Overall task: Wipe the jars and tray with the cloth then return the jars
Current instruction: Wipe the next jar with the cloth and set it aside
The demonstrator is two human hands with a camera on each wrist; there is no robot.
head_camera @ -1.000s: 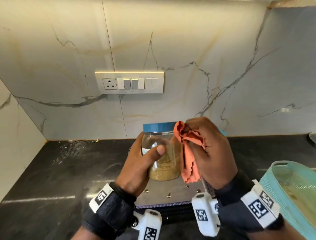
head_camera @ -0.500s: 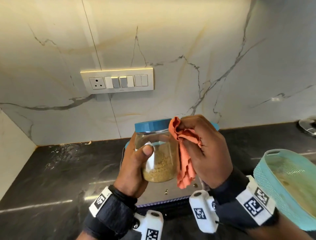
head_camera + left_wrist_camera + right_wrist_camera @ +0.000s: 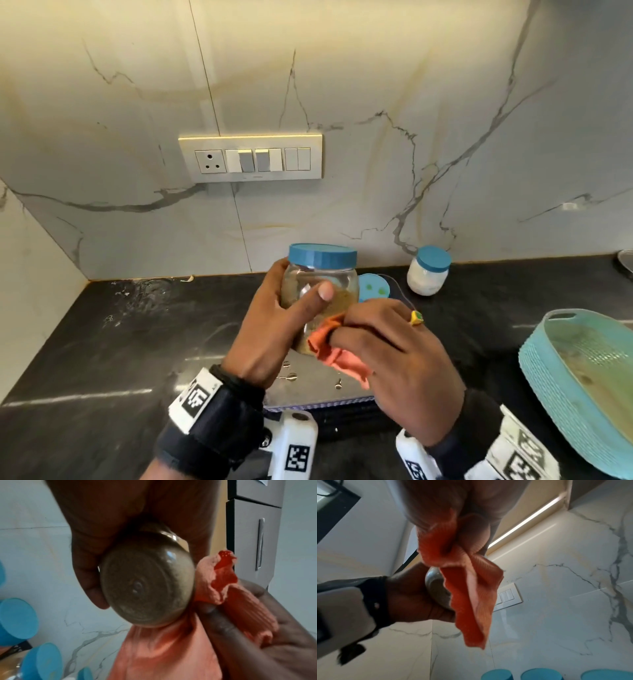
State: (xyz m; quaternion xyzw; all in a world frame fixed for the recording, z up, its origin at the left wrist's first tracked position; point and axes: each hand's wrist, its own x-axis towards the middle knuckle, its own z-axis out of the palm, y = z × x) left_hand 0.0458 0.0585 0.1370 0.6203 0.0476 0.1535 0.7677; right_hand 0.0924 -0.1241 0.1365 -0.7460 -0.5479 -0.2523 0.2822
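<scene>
My left hand (image 3: 274,322) grips a clear jar (image 3: 322,291) with a blue lid and tan powder inside, held upright above the steel tray (image 3: 301,383). My right hand (image 3: 383,346) bunches an orange cloth (image 3: 339,356) against the jar's lower right side. The left wrist view looks up at the jar's round base (image 3: 145,586) with the cloth (image 3: 171,649) pressed beside it. In the right wrist view the cloth (image 3: 471,595) hangs from my curled fingers. A small white-filled jar (image 3: 428,270) with a blue lid stands by the wall. Another blue lid (image 3: 373,287) shows behind the held jar.
A teal plastic basket (image 3: 548,387) sits at the right on the black counter (image 3: 120,342). Water drops lie on the tray. A switch panel (image 3: 250,157) is on the marble wall. Several blue lids (image 3: 539,674) show low in the wrist views.
My right hand has slid the cloth down from near the lid to the jar's lower side. The small white jar, hidden before, has come into sight.
</scene>
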